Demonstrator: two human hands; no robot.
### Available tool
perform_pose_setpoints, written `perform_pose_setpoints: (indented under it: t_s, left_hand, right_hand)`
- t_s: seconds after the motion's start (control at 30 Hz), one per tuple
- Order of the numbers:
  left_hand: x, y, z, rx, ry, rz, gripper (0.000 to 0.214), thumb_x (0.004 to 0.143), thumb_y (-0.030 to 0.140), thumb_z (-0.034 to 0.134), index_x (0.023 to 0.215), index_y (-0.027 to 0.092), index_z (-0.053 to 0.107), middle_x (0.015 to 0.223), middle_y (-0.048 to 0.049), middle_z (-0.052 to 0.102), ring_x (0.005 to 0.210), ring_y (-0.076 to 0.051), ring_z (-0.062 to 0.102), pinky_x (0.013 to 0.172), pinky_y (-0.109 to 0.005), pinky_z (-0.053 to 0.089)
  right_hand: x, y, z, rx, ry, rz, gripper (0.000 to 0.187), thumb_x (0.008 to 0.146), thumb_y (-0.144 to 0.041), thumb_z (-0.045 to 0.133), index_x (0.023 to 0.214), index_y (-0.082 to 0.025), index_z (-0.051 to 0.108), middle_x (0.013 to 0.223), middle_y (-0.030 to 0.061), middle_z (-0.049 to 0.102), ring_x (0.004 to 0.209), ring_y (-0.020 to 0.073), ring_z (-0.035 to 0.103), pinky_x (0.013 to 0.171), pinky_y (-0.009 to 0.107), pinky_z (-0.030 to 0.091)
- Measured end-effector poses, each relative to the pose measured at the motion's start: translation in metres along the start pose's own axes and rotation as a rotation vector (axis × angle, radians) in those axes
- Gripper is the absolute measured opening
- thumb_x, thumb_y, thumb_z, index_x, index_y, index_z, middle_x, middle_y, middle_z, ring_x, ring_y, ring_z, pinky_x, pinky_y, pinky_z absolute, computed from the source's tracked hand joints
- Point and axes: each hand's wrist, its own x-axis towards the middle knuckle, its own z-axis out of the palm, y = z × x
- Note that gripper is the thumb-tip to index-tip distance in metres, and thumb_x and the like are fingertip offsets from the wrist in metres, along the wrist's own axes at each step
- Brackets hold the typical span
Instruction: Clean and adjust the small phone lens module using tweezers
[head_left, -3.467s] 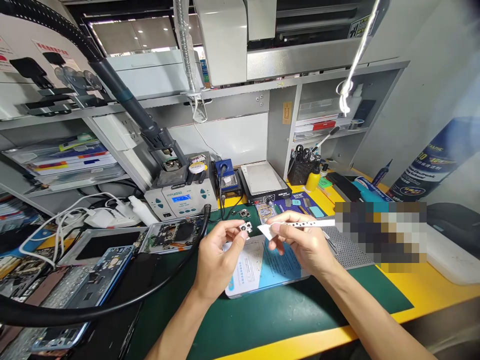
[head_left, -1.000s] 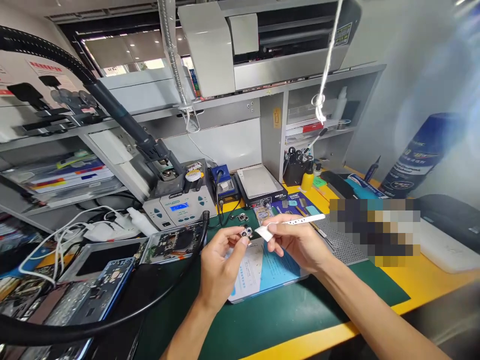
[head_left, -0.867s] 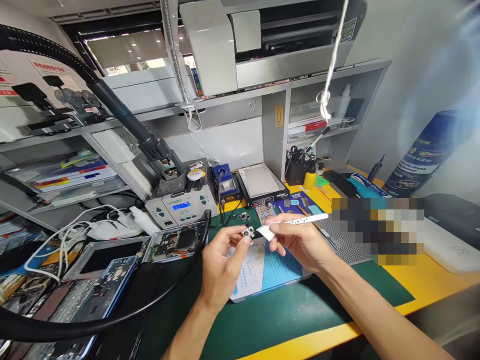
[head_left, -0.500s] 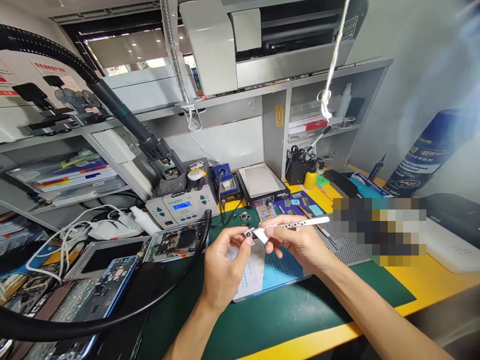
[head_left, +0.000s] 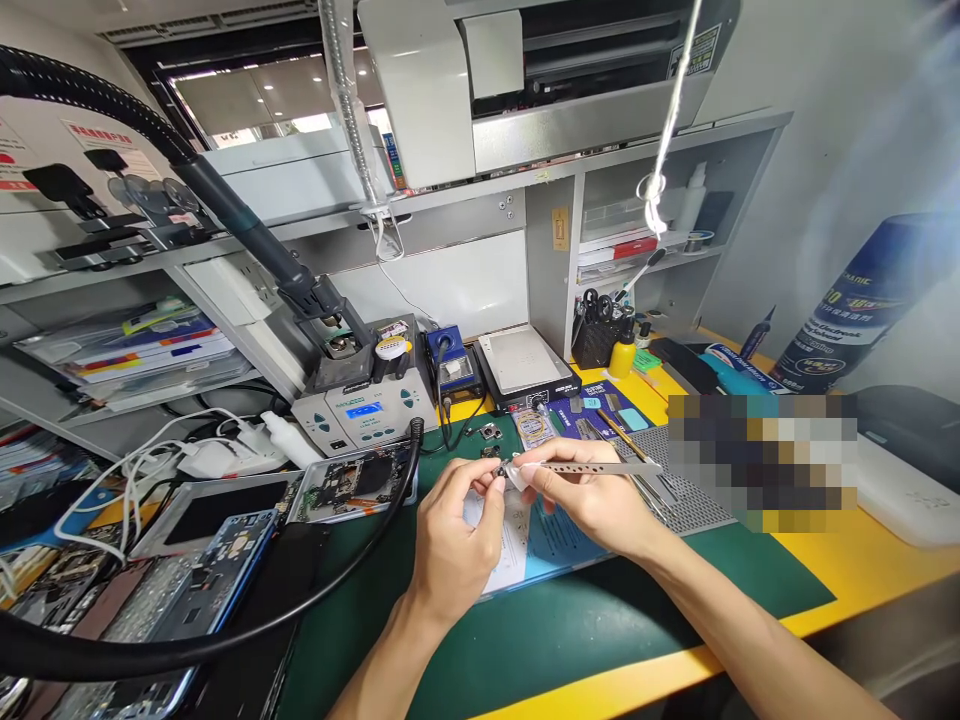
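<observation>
My left hand (head_left: 459,530) pinches a small dark module (head_left: 502,468), which looks like a phone camera module, between thumb and fingertips. In my right hand (head_left: 596,505) are silver tweezers (head_left: 607,468) with a row of holes along the body, held nearly level. A small white wipe (head_left: 516,476) is also at those fingertips, touching or almost touching the module; the tweezers' tips are hidden. Below both hands lies a blue and white printed sheet or box (head_left: 559,550) on the green mat (head_left: 615,630). Another small module (head_left: 489,432) rests just beyond my left fingers.
A hot air station (head_left: 367,410) stands behind, its black hose (head_left: 315,605) curving across the left side. Phone parts (head_left: 210,590) crowd the left. At right are a perforated metal plate (head_left: 694,500), a yellow bottle (head_left: 622,355) and a large spray can (head_left: 840,310).
The module has turned in my left fingers. My right hand has shifted slightly left and tilted the tweezers flatter, bringing the white wipe against or close to the module.
</observation>
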Motion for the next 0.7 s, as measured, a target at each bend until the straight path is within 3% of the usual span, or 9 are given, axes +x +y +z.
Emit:
perform_pose_setpoints:
  t_s: [0.27, 0.5, 0.6, 0.7]
  left_hand:
    - [0.0012, -0.0046, 0.0014, -0.006, -0.003, 0.047, 0.015, 0.093, 0.014, 0.06, 0.105, 0.017, 0.068, 0.088, -0.0021, 0.064, 0.081, -0.014, 0.062, 0.077, -0.025, 0.05]
    - [0.0029, -0.0077, 0.0018, -0.285, -0.023, -0.295, 0.016, 0.092, 0.027, 0.065, 0.105, 0.02, 0.069, 0.092, -0.0026, 0.072, 0.085, -0.017, 0.068, 0.08, -0.028, 0.054]
    - [0.0041, -0.0026, 0.0029, -0.461, 0.002, -0.428, 0.02, 0.09, 0.032, 0.068, 0.104, 0.018, 0.07, 0.092, -0.0043, 0.074, 0.085, -0.019, 0.07, 0.08, -0.03, 0.056]
    - [0.005, 0.0003, 0.0037, -0.489, 0.033, -0.484, 0.023, 0.087, 0.033, 0.071, 0.103, 0.018, 0.07, 0.091, -0.0041, 0.074, 0.082, -0.018, 0.068, 0.077, -0.029, 0.055]
  right_hand:
    - [0.0012, 0.0024, -0.0012, 0.028, -0.01, -0.023, 0.017, 0.087, -0.033, 0.071, 0.086, -0.016, 0.076, 0.067, 0.0046, 0.073, 0.055, 0.0152, 0.062, 0.052, 0.027, 0.05]
    - [-0.0017, 0.004, 0.0045, -0.118, 0.042, -0.155, 0.017, 0.09, -0.032, 0.068, 0.096, -0.02, 0.079, 0.091, 0.0068, 0.078, 0.067, 0.0162, 0.067, 0.059, 0.028, 0.054]
    - [0.0013, 0.003, 0.0017, 0.037, 0.061, -0.126, 0.016, 0.087, -0.032, 0.072, 0.095, -0.019, 0.078, 0.077, 0.0051, 0.077, 0.06, 0.0159, 0.066, 0.057, 0.028, 0.054]
    - [0.0074, 0.004, -0.0045, 0.282, 0.082, -0.055, 0.016, 0.084, -0.031, 0.076, 0.093, -0.018, 0.077, 0.07, 0.0044, 0.077, 0.056, 0.0164, 0.067, 0.055, 0.028, 0.053]
